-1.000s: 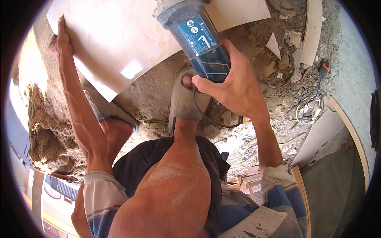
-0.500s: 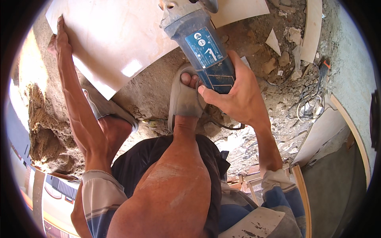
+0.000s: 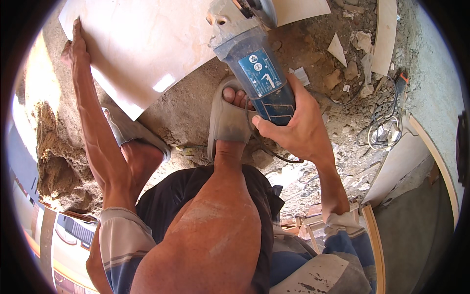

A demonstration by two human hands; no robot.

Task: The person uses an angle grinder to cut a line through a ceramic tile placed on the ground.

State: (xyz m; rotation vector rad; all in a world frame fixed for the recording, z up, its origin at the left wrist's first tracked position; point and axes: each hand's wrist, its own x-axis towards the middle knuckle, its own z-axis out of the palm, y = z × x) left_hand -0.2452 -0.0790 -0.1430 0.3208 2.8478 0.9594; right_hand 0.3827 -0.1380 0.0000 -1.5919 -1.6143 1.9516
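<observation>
A large, pale, glossy tile (image 3: pixel 142 39) lies over the dirt floor at the upper left, with light glaring off it. At its left edge my left hand (image 3: pixel 76 51) grips the rim, one finger lying along the top face; its other fingers are partly hidden. My right hand (image 3: pixel 306 130) is wrapped round the rear body of a dusty blue angle grinder (image 3: pixel 262 73). The grinder is held above my sandalled foot, its head pointing away from me over the tile's right part. Its disc (image 3: pixel 266 12) shows partly at the top edge of the picture.
My two grey sandals (image 3: pixel 227 120) are on the rough soil close below the grinder. A power cord (image 3: pixel 276 156) loops beside the foot. Tile offcuts (image 3: pixel 337 50), rubble and a tangle of cable (image 3: pixel 384 130) lie to the right, along a pale wall (image 3: pixel 433 73).
The grinder and my right hand have shifted right and slightly toward me, bringing more of the disc into view. My left hand and the tile have barely moved.
</observation>
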